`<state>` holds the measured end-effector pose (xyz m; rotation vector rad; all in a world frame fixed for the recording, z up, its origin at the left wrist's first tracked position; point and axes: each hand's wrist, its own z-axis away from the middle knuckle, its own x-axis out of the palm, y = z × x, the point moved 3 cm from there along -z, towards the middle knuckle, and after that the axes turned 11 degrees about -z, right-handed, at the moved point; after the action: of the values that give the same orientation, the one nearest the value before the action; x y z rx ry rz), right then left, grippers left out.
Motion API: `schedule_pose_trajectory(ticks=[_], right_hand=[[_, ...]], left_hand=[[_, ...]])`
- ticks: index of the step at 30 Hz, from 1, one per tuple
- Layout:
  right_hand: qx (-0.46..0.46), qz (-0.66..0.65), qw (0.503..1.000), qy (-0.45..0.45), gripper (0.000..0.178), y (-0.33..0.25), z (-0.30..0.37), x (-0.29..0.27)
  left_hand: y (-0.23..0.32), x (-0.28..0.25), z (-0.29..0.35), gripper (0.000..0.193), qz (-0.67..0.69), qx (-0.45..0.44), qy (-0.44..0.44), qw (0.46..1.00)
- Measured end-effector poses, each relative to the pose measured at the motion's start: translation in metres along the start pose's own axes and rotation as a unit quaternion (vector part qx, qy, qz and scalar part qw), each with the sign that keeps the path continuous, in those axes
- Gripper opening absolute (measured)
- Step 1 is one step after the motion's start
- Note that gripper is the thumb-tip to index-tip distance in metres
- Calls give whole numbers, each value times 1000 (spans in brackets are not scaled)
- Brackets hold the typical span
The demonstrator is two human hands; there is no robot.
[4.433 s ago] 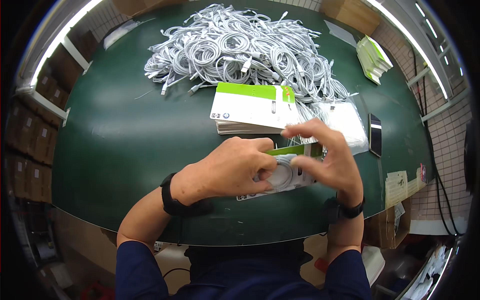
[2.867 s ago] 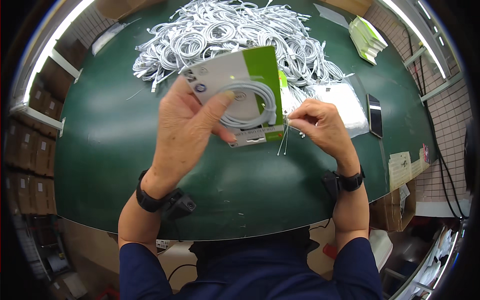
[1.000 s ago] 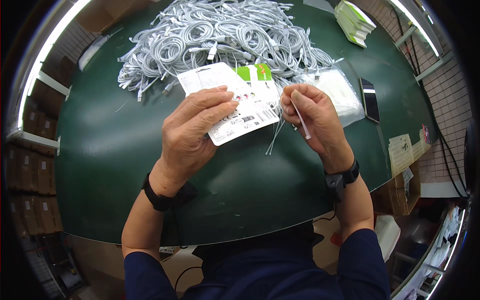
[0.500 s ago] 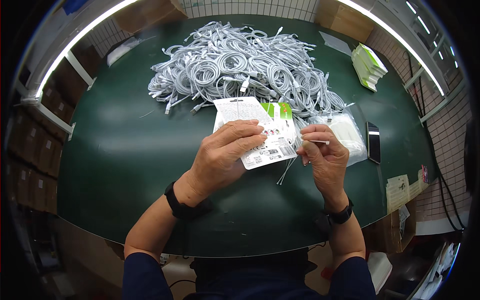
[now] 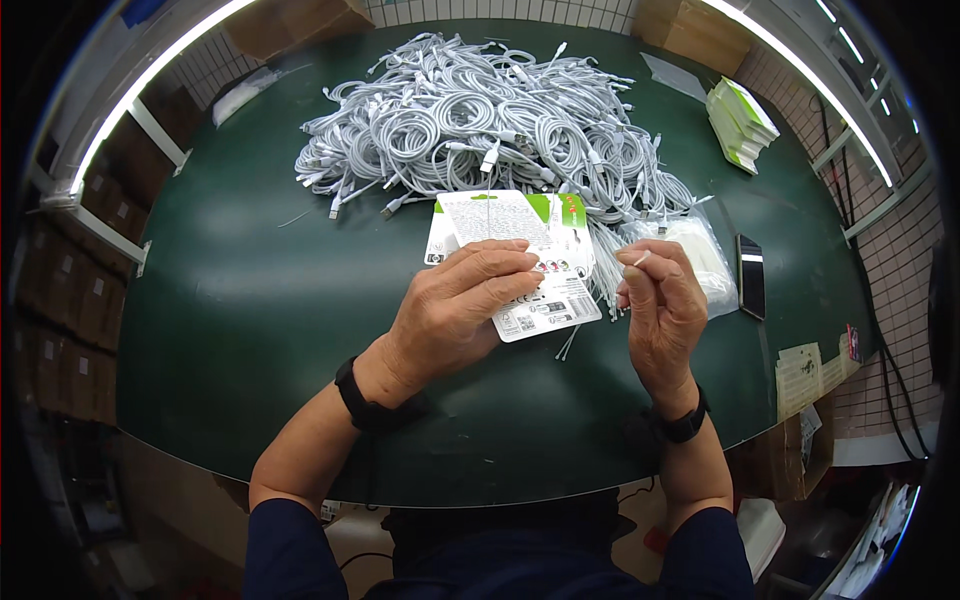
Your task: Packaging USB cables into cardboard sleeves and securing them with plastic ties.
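Green felt covers the desk, with cartons stacked along its left edge and tiled wall beyond the far edge. At the middle, nearer the front edge, the left hand lies flat, fingers spread, on a white printed card pack with a green top corner, pinning it to the desk. The right hand is just beside the pack's right edge, raised off the surface, thumb and forefinger closed on a thin white tie; more ties lie loose just below the pack. Judging by this, the step goes best if the left hand holds the pack steady while the right brings the tie in by its tip, gripped short so it does not bend or slip away. Behind the pack, a second card peeks out. A clear bag of ties sits right of the hands, a dark phone past it. Coiled grey cables heap toward the far edge; a stack of packs sits at the far right corner.
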<state>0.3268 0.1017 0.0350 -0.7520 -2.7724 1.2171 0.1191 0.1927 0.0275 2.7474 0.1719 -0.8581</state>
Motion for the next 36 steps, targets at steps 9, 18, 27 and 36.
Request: schedule_pose_trajectory(ticks=[9,18,27,36], right_hand=[[-139,-81,987,-10,26,-24,14,11],[-182,-69,979,-63,29,-28,12,15],[-138,-84,984,-81,29,-28,12,17],[-110,-106,987,-57,26,-20,12,15]], left_hand=[[5,-3,-1,31,4,12,13,1000],[8,-5,-4,28,5,14,15,1000],[9,-5,-4,28,6,18,10,1000],[13,-5,-5,27,1,30,5,1000]])
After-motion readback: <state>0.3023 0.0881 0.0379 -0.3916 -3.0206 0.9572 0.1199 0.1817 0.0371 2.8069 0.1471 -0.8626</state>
